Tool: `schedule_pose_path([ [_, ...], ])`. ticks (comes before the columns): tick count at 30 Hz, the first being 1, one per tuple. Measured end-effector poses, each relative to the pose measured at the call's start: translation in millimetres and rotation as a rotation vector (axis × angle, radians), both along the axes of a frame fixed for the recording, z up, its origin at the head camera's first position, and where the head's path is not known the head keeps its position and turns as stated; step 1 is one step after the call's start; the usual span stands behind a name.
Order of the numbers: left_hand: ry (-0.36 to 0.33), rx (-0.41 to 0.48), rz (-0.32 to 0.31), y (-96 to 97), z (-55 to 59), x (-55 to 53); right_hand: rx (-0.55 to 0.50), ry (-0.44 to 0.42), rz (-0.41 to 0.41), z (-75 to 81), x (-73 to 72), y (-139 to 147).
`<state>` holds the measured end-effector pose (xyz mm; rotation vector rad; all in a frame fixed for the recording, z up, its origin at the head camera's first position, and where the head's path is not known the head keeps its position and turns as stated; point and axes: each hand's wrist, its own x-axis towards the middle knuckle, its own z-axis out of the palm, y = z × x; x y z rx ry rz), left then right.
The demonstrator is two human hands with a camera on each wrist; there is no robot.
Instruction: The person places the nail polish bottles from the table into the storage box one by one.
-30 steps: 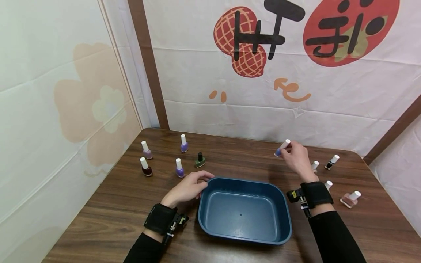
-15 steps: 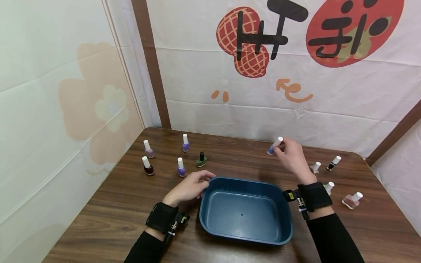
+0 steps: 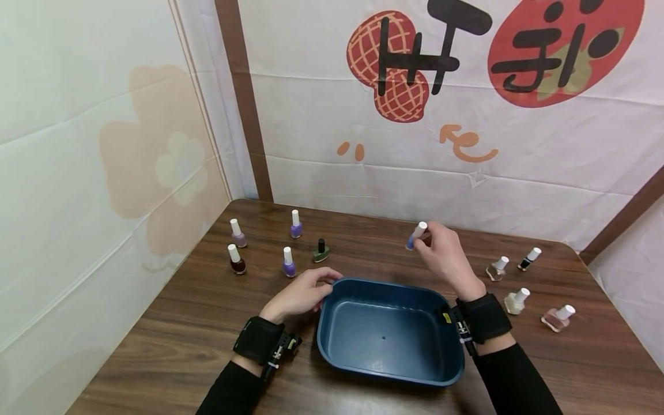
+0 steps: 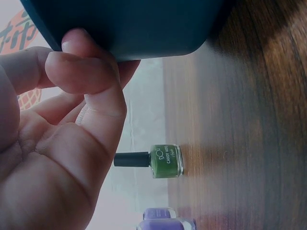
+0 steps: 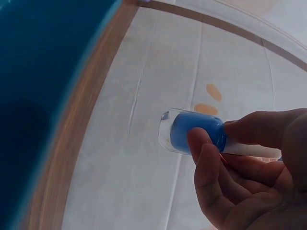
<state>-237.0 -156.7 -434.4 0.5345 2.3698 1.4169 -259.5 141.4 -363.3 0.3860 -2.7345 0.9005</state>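
Pinching blue nail polish bottle [image 5: 186, 125] with right hand [image 3: 443, 255], holding it aslant, resting relaxed left hand [image 3: 300, 295] against plastic tub [image 3: 384, 325]

Seen from the middle of the head view, a white cloth backdrop [image 3: 306, 115] rises behind the wood-grain table [image 3: 155, 346], with a red peanut print [image 3: 400, 106] at one o'clock and a red oval [image 3: 570, 22] at two, both overlaid with black strokes. Small orange marks [image 3: 343, 148] sit between twelve and one, an orange squiggle [image 3: 468, 139] at two. A pale peach flower [image 3: 181, 167] spreads between nine and ten, while a brown band [image 3: 248, 109] slants down between ten and eleven.
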Motion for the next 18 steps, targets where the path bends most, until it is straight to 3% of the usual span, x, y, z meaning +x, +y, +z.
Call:
schedule_pose_path([
  [18, 0.022, 0.020, -0.033, -2.1, 0.4, -0.6, 0.014, 0.033, 0.107, -13.1, 7.4, -31],
])
